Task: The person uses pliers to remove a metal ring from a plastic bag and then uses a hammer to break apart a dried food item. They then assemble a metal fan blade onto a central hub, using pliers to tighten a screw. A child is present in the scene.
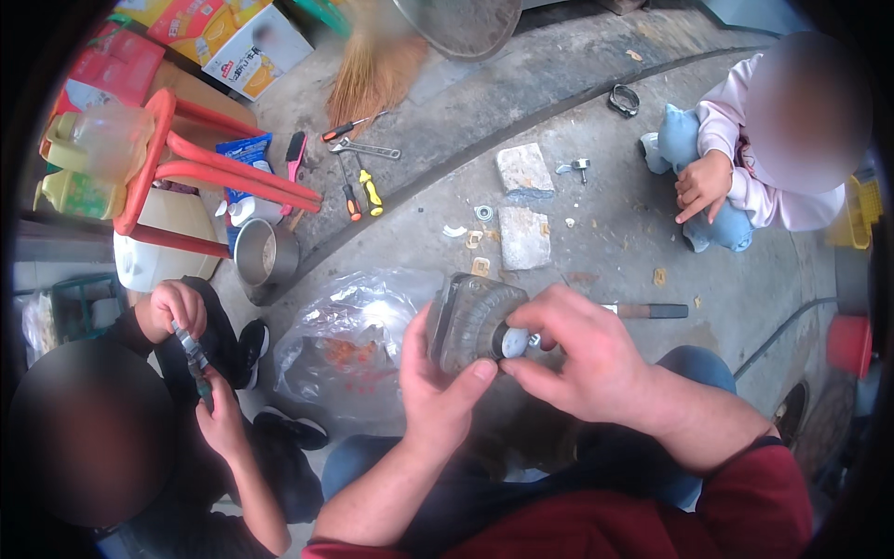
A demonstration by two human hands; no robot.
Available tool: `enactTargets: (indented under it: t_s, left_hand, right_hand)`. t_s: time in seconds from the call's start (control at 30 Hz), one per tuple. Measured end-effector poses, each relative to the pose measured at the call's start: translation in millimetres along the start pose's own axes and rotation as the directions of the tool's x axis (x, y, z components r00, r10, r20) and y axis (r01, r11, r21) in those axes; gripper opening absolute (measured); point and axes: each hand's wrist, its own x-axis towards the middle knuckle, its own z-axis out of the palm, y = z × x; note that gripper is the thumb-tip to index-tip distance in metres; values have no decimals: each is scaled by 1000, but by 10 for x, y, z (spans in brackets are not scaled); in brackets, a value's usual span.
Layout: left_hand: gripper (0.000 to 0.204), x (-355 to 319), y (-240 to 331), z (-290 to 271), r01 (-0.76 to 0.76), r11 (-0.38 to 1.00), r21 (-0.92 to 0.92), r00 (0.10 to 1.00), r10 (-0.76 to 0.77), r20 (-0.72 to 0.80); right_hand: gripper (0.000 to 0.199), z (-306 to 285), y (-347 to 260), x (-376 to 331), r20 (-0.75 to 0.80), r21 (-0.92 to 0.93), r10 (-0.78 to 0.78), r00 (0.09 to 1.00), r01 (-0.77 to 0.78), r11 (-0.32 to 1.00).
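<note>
- Clearly, a round, ribbed, greyish part (470, 321) is gripped at mid-frame, above the person's lap, so that it is kept off the concrete floor (596, 214) and close to the eyes.
- It is clasped from the left by the left hand (438, 382), fingers wrapped behind it and the thumb laid across its lower front, which steadies it and turns its face toward the other hand.
- A small pale knob (514, 343) at the centre of that face is pinched by the right hand (582, 359), fingers curled down over it; what the knob is exactly cannot be told.
- A crumpled clear plastic bag (349, 345) with reddish contents is spread on the floor just left of the hands, within easy reach.
- A knife-like tool with a dark handle (652, 310) is laid just beyond the right hand, partly hidden behind it.
- Screwdrivers (361, 194) and a spanner (365, 148) are scattered farther off, near two pale bricks (524, 205) and small bits of hardware.
- At lower left, a slim object is held between both hands of a second person (200, 373); at upper right, a blue soft toy (684, 154) is clutched by a third person in pink.
- A red stool (186, 168) and a metal pot (264, 253) are set at the left.
</note>
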Motion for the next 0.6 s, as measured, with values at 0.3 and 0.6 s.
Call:
enactTargets:
  t_s: [0.3, 0.6]
  left_hand:
    - [78, -5, 28, -114, -108, 973, 202, 993, 113, -13]
    - [86, -50, 98, -223, -262, 875, 406, 961, 276, 27]
  right_hand:
    - [37, 109, 12, 31, -3, 13, -72, 997, 72, 997]
    - [48, 145, -29, 41, -50, 140, 62, 997, -54, 989]
